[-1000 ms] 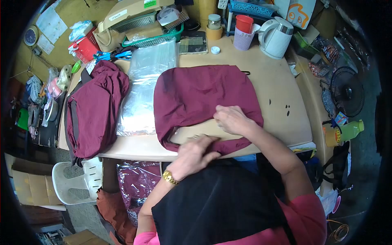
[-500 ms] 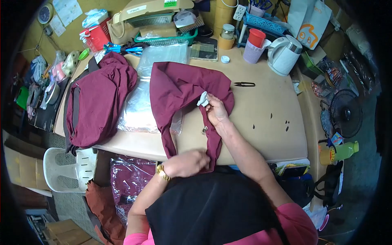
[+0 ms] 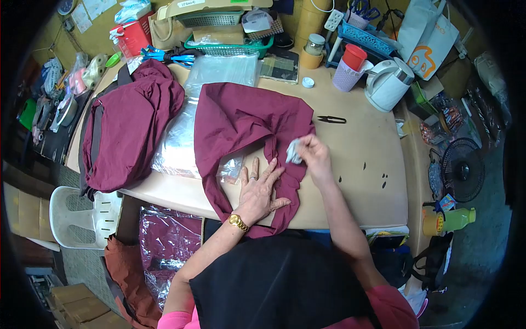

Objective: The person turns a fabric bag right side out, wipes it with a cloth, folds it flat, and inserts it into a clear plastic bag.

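With the left hand (image 3: 262,189) flat on the maroon garment (image 3: 241,118), the right hand (image 3: 312,155) pinches a white tag (image 3: 293,151); the thread snips (image 3: 331,119), at one o'clock, could snag loose fabric.

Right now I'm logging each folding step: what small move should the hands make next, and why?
Probably bring the right hand, pinching a small white tag, down to tuck it into the maroon garment. The left hand lies flat on the cloth beside it, pinning the strap, so the fabric seems steadied for that.

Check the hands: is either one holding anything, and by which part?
Right hand pinches a small pale tag on the maroon garment. Left hand holds nothing; it lies flat, pressing the garment down.
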`<move>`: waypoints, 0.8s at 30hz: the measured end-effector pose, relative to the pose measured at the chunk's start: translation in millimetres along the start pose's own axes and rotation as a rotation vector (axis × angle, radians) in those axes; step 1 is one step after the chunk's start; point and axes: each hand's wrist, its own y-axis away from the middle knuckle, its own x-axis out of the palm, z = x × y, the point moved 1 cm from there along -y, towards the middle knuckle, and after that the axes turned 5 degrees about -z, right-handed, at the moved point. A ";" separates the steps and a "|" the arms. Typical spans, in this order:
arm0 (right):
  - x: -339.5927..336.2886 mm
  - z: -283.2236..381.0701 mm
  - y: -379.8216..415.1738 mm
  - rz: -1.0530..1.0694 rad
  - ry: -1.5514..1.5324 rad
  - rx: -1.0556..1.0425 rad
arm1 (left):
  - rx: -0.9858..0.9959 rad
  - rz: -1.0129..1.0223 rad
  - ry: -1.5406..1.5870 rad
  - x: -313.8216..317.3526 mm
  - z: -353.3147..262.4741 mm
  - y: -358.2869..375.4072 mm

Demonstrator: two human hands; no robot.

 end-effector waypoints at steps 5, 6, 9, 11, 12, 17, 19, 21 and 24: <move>16.7 -2.9 77.3 0.135 1.167 -0.524 | -0.075 -0.027 0.061 3.2 2.8 0.2; 17.8 0.5 79.0 0.123 1.126 -0.525 | -0.058 -0.017 0.023 1.6 1.8 -1.5; 20.4 -2.5 61.6 0.081 1.211 -0.592 | -0.043 0.015 -0.018 -3.7 -2.6 0.4; 22.4 -7.1 50.6 0.047 1.268 -0.628 | -0.044 0.024 -0.020 -2.4 -3.1 0.9; 23.8 -8.7 51.2 0.027 1.258 -0.631 | -0.046 0.008 0.009 -0.3 -1.0 0.5; 19.8 3.2 88.6 0.140 1.244 -0.567 | -0.040 -0.003 0.007 5.1 5.3 -1.0; 22.5 2.7 74.4 0.130 1.222 -0.551 | -0.029 0.002 0.006 4.2 3.5 0.4; 22.5 -5.3 49.8 -0.017 1.331 -0.610 | -0.043 0.019 0.007 -1.4 -1.1 -0.7; 22.7 -7.1 59.5 0.020 1.294 -0.624 | -0.050 0.020 0.011 0.0 0.4 0.1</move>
